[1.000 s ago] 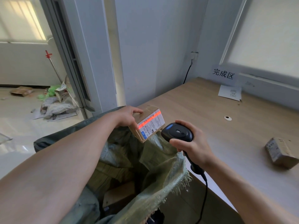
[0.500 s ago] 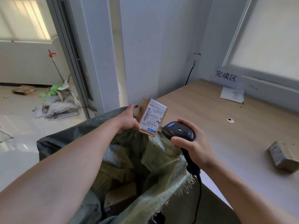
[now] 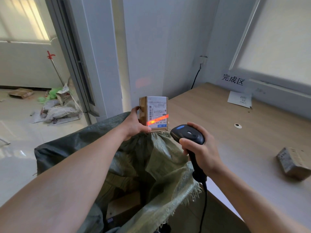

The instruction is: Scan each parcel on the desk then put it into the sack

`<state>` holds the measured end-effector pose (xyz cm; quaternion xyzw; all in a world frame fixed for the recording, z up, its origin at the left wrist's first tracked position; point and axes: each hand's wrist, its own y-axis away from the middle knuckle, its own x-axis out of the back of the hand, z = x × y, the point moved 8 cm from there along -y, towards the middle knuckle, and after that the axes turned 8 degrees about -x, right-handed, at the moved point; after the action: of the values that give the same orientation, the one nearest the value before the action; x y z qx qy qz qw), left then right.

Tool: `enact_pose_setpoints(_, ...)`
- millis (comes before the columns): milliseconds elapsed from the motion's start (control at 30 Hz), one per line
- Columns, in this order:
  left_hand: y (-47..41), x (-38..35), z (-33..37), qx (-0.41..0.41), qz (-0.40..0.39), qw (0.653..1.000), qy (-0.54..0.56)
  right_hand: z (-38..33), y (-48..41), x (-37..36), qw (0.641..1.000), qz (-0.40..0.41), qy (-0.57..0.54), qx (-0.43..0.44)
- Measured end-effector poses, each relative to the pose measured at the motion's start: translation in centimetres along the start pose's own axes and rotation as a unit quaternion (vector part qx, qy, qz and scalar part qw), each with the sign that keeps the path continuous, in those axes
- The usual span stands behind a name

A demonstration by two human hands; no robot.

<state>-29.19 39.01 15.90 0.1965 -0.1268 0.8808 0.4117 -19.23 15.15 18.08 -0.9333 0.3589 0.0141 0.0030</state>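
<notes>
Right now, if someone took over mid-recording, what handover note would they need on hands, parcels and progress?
Left hand holds the labelled parcel upright above the open sack.
Right hand has its grip on the corded scanner, and the red beam lies across the label's barcode. Whether it registered cannot be told.
Done: boxes already lie in the sack.
Left: drop this parcel in, then scan and sack the brown parcel lying on the desk.

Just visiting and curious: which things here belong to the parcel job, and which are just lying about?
Job: parcel in left hand, scanner in right hand, sack, second parcel on desk.
Lying about: floor litter, red-topped pole, paper sheet, wall cable.
</notes>
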Motion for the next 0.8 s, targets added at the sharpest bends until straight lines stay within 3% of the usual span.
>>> enact_pose_setpoints(800, 0.9, 1.1, -1.5, 0.014, 0.021, 0.996, 0.08, -0.3, 0.4, -1.5, 0.998, 0.004, -0.064, -0.013)
